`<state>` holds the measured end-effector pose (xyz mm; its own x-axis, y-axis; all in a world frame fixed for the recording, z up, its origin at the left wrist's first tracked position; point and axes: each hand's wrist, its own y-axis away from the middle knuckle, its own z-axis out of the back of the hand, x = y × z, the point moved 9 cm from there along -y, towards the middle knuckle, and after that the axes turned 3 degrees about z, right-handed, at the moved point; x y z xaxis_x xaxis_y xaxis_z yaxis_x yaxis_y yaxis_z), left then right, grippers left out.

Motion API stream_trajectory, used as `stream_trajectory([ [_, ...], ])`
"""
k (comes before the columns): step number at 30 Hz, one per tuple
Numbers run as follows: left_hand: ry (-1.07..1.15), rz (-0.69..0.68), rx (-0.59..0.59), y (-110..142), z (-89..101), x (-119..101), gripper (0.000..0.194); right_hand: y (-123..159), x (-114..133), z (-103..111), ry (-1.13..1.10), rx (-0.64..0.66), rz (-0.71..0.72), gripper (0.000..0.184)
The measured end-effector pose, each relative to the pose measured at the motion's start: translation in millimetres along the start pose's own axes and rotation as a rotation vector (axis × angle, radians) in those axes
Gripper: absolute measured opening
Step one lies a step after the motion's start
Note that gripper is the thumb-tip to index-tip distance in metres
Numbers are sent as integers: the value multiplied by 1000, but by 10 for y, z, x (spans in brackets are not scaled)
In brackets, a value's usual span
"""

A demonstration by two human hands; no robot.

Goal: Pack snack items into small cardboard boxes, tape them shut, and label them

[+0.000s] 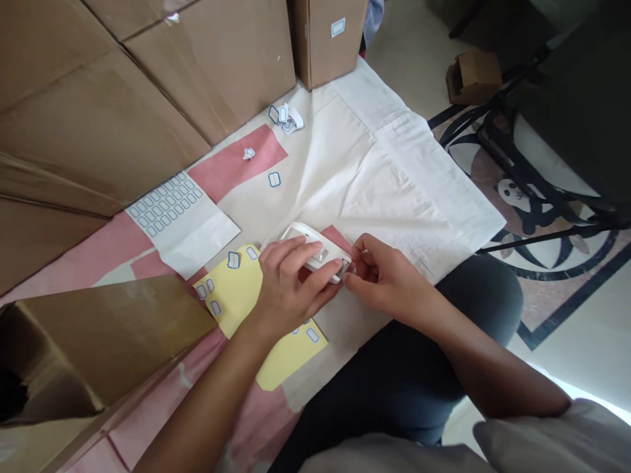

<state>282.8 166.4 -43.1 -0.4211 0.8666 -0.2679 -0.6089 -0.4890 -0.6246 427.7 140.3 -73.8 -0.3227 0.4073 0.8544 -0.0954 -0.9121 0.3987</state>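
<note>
My left hand (296,272) lies over a slim white plastic device (323,248), fingers wrapped across its top. A small clear or silvery patch shows on the device between the fingers, and a dark grey part sits at its near right end. At that end my right hand (379,272) has thumb and fingers pinched together; anything between them is too small to make out. Partly under my left forearm lies a yellow sheet (280,361) with several blue-bordered labels on it. A white label sheet (185,223) with rows of blue-bordered labels lies to the left.
Large cardboard boxes (211,59) stand along the back and left. An open carton (128,335) is at the lower left. Crumpled label scraps (286,118) and a loose label (275,179) lie on the cloth (340,157). A folding chair (542,177) stands at the right.
</note>
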Motion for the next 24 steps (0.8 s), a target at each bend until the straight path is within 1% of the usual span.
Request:
stream_trajectory([
  [4, 33, -14, -15, -22, 5, -25, 32, 12, -7, -29, 4, 22, 1, 25],
  [8, 11, 17, 37, -62, -53, -39, 19, 39, -10, -62, -30, 35, 21, 23],
  [13, -27, 45, 52, -93, -66, -56, 17, 74, 22, -52, 35, 0, 81, 14],
  [19, 11, 50, 46, -100, -42, -52, 10, 84, 23, -52, 59, 6, 69, 13],
  [24, 24, 33, -9, -67, -25, -44, 13, 74, 21, -46, 60, 5, 67, 14],
])
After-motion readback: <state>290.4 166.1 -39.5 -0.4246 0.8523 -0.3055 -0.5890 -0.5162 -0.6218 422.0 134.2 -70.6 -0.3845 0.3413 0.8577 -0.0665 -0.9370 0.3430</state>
